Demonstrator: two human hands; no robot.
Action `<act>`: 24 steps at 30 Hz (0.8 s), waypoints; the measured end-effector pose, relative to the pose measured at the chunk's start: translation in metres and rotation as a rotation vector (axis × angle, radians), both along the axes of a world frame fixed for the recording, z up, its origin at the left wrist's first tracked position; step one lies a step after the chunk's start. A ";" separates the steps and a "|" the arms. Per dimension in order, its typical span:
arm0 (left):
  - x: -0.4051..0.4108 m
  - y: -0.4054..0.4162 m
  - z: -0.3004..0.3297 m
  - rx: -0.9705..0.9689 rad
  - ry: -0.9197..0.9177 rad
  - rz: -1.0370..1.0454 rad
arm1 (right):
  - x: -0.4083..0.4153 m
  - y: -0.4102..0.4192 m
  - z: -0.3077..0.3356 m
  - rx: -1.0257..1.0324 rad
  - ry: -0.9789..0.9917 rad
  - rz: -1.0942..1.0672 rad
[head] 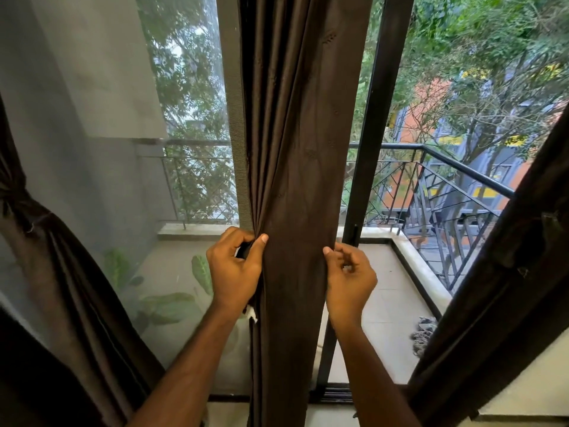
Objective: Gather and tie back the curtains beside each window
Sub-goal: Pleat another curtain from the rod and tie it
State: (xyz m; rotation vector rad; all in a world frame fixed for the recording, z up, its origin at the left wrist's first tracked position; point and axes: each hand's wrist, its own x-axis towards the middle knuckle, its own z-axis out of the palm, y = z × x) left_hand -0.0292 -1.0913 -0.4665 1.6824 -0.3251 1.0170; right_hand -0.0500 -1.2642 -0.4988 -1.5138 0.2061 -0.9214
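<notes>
The middle curtain (295,180) that I pinch in my fingers (261,241) is a dark brown cloth with a soft, low sheen and small stitched marks on it. The curtain on the left (61,266) is the same brown cloth, a little more shiny on its folds. The screen (101,167) over the left window is a fine grey mesh. The balcony railing (462,167) is black painted metal, smooth. The balcony floor (391,306) is of pale matt tiles.
</notes>
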 end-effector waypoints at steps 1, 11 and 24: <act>0.000 -0.002 0.000 -0.006 -0.002 0.012 | -0.008 0.007 0.000 -0.116 -0.079 -0.026; -0.006 -0.014 -0.007 -0.085 0.117 -0.174 | -0.013 0.057 -0.011 -0.568 -0.253 0.084; -0.004 0.005 -0.003 -0.021 0.126 -0.124 | 0.001 0.032 0.007 -0.158 -0.034 0.136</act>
